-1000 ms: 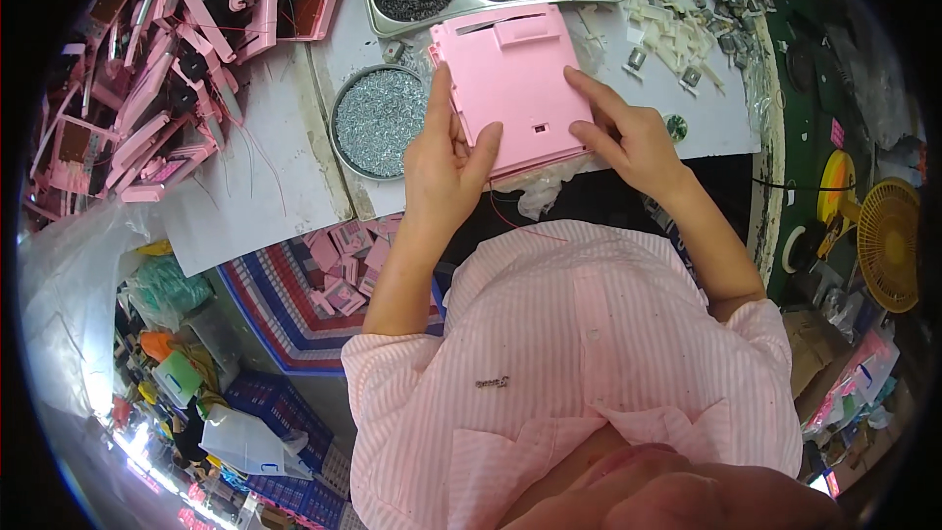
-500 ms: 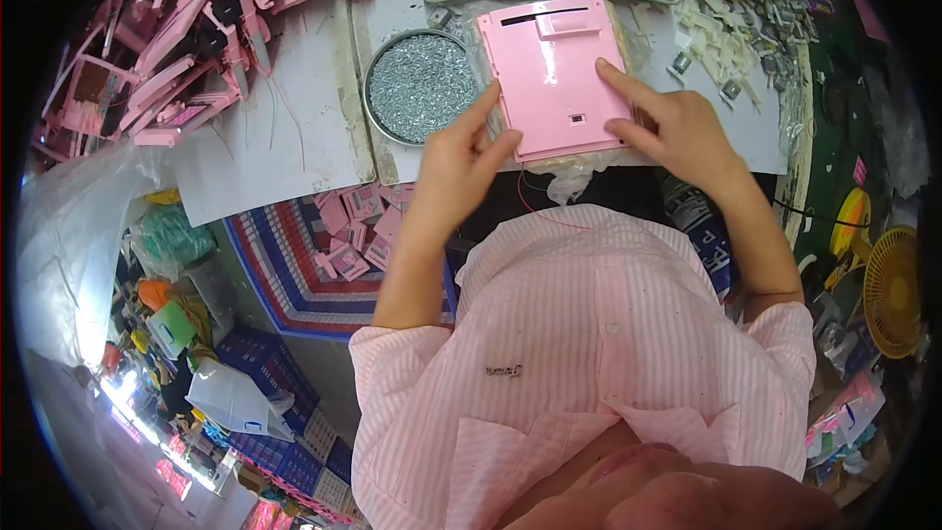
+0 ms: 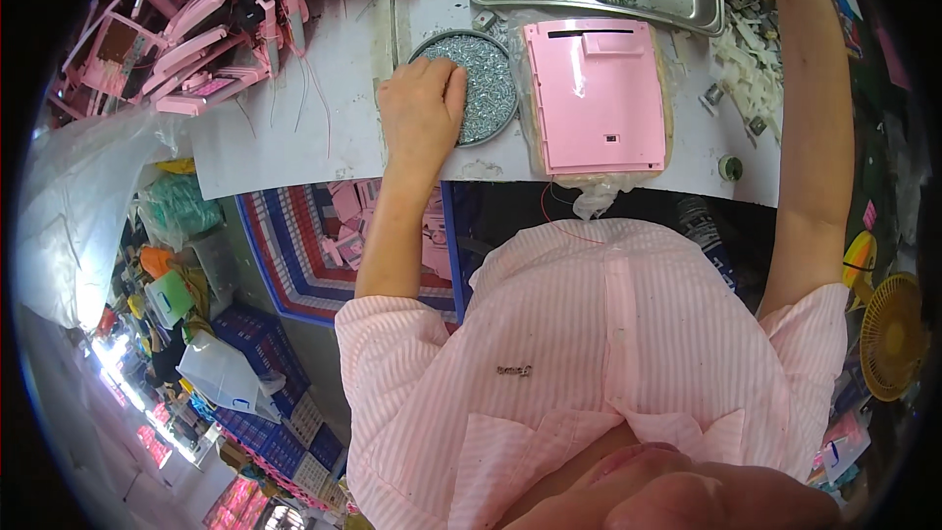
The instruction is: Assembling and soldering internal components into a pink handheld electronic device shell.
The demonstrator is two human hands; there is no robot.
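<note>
My left hand (image 3: 422,103) rests at the left side of a round dish (image 3: 512,103) filled with small silvery screws (image 3: 486,88). Its fingers are curled together with their tips down by the screws; what they hold, if anything, is hidden. A pink plastic housing (image 3: 599,98) lies flat on a plastic-wrapped pad (image 3: 670,128), untouched by either hand. It has a dark slot near its far edge and a small opening near its front. My right forearm (image 3: 816,108) stretches to the far right, and the hand itself is beyond the upper edge.
A steel tray (image 3: 695,5) with dark small parts stands behind the housing. Pale and metal parts (image 3: 751,69) are heaped at right. Pink housings with wires (image 3: 196,49) pile up at left. A striped basket (image 3: 280,260) with pink pieces sits below the table edge. A small green roll (image 3: 730,169) lies at right.
Both hands have left the pink housing. My left hand has moved left onto the screw dish, while my right arm has reached far up to the right. The whole view has shifted slightly.
</note>
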